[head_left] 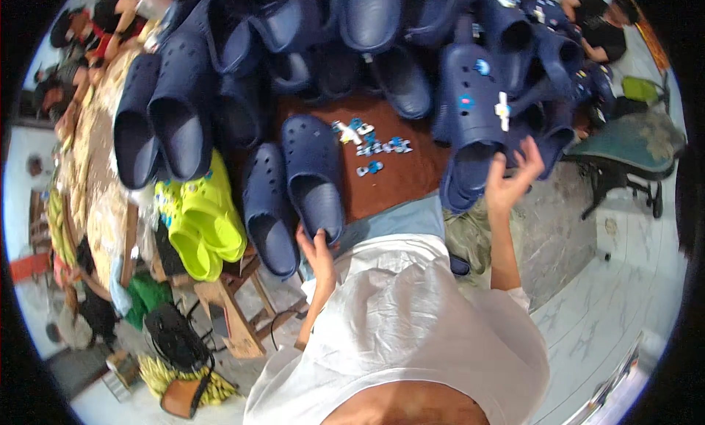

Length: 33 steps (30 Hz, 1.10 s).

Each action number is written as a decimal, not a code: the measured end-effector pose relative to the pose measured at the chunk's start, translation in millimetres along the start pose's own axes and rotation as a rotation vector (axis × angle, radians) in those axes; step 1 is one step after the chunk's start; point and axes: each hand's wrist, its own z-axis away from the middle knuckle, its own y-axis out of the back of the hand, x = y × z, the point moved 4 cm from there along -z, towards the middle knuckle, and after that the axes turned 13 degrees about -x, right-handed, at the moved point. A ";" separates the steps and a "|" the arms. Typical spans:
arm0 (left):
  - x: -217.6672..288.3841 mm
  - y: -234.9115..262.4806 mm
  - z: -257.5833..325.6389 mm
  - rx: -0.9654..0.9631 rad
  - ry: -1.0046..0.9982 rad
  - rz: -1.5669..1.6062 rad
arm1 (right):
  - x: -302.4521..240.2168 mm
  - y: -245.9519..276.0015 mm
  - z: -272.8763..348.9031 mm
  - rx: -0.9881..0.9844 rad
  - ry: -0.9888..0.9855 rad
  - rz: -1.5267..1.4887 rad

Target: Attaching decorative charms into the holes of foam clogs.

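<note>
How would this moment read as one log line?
left hand: touching plain navy clog's heel | right hand: fingers spread beside decorated navy clog | brown surface: loose charms

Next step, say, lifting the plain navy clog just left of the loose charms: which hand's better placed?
Left, I'd say. The left hand touches the heel of that plain clog; the right hand is away beside a charm-decorated clog, fingers spread.

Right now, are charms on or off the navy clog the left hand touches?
Off: the navy clog at the left hand shows a bare, perforated top; loose charms lie on the brown surface.
</note>
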 end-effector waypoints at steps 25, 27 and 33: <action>88.4 -40.6 -15.4 -0.309 -0.387 -0.048 | -121.8 -190.1 91.7 -0.992 0.355 -0.279; 94.6 -46.2 -35.2 -0.368 -0.229 0.191 | -111.5 -193.2 79.4 -0.996 0.352 -0.359; 97.9 -62.1 -73.7 -0.409 -0.090 0.817 | -66.7 -230.8 30.3 -0.747 0.298 -0.068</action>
